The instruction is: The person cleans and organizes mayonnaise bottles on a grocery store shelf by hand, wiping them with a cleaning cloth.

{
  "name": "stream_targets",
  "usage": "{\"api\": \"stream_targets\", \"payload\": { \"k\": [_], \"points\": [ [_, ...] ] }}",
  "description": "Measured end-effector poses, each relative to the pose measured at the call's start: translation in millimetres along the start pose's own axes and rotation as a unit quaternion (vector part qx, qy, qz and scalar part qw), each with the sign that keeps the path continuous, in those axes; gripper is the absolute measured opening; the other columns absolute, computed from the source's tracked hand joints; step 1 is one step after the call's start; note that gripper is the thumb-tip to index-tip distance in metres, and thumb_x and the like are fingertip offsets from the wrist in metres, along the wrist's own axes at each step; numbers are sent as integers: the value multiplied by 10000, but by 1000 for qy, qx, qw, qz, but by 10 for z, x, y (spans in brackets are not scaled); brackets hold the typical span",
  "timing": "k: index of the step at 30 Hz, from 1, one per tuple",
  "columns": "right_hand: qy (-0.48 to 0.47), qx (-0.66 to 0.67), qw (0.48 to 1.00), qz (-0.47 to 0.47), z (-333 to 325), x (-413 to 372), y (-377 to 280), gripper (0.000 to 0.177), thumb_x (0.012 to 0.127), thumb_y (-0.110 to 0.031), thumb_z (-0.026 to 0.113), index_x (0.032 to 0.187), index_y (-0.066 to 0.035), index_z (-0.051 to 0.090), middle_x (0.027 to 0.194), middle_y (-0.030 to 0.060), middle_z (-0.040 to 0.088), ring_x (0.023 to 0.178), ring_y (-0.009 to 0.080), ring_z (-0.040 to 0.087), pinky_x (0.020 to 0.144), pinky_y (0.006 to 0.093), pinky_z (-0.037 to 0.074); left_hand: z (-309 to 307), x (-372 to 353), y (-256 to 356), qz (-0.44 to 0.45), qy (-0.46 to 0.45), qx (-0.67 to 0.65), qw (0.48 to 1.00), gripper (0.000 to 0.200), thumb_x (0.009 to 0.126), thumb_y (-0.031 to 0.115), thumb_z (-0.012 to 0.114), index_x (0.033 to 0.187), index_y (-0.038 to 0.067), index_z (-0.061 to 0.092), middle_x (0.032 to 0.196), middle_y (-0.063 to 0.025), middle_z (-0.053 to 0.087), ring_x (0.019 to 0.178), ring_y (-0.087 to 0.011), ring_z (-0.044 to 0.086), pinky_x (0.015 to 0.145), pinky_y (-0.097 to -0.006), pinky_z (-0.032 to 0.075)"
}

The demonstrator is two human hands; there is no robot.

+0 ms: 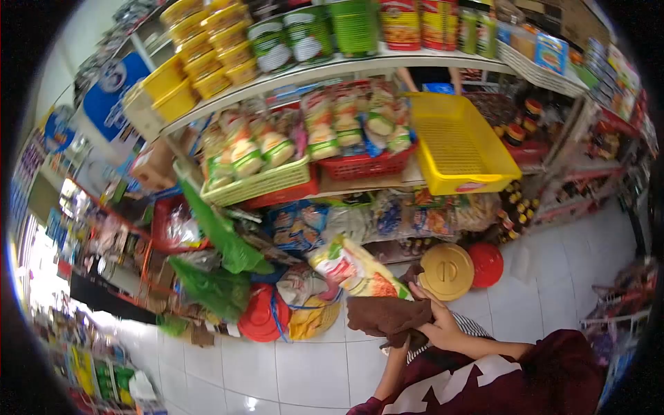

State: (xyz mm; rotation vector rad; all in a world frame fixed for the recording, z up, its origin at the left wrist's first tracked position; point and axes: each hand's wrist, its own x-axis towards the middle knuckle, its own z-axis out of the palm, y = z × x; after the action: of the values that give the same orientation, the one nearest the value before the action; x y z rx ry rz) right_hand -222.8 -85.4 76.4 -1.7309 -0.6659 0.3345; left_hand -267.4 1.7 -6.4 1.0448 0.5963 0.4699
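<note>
A pale yellow, white and green food packet (363,270) is held tilted in front of me, with a red mark and a food picture on its front. My right hand (440,324) grips its near end, and its fingers are also against a brown cloth (387,316). The cloth hangs over the packet's lower part. From below, my left hand (398,351) reaches up under the cloth, which covers its fingers.
Similar packets fill a pale green basket (259,181) and a red basket (366,164) on the shelf. An unfilled yellow basket (467,142) stands beside them; another person's arms (408,79) show behind it. Lidded tubs (446,272) and a red lid (486,265) are low down.
</note>
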Motion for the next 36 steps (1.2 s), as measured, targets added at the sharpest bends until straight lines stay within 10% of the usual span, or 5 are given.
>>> {"api": "stream_targets", "payload": {
  "k": [9,15,23,27,36],
  "points": [
    [-27,142,977,158,-712,-166,598,432,633,75,499,1063,40,476,1060,112,497,994,165,472,863,270,347,444,-19,-19,118,67,50,990,357,849,291,391,856,-35,537,822,-129,561,763,-160,523,654,-290,410],
    [130,-177,974,-54,-1551,-86,598,488,552,53,484,1038,20,467,1077,101,471,1042,201,433,901,278,320,552,-164,-98,189,71,221,954,330,800,277,492,897,-37,534,727,-131,605,651,-213,588,600,-325,448],
    [-7,339,938,69,-2184,-112,579,562,590,-183,630,1094,-9,449,1104,106,461,1063,207,408,899,313,318,1132,-788,-544,153,-25,410,899,452,711,446,561,915,43,566,588,-174,558,545,-312,569,513,-378,449],
    [-6,41,998,49,-2573,-61,728,344,657,-149,622,942,28,544,913,68,547,866,147,486,786,258,366,1429,-1085,-772,110,-72,475,870,533,690,523,539,908,38,573,490,-158,518,482,-313,551,469,-378,438],
    [20,105,994,27,-3348,-323,814,80,595,43,566,646,35,504,700,48,516,667,121,460,646,223,363,1907,-1142,-920,101,-186,504,837,467,699,472,563,930,68,529,595,-150,555,539,-293,567,502,-374,444]
  ]
}}
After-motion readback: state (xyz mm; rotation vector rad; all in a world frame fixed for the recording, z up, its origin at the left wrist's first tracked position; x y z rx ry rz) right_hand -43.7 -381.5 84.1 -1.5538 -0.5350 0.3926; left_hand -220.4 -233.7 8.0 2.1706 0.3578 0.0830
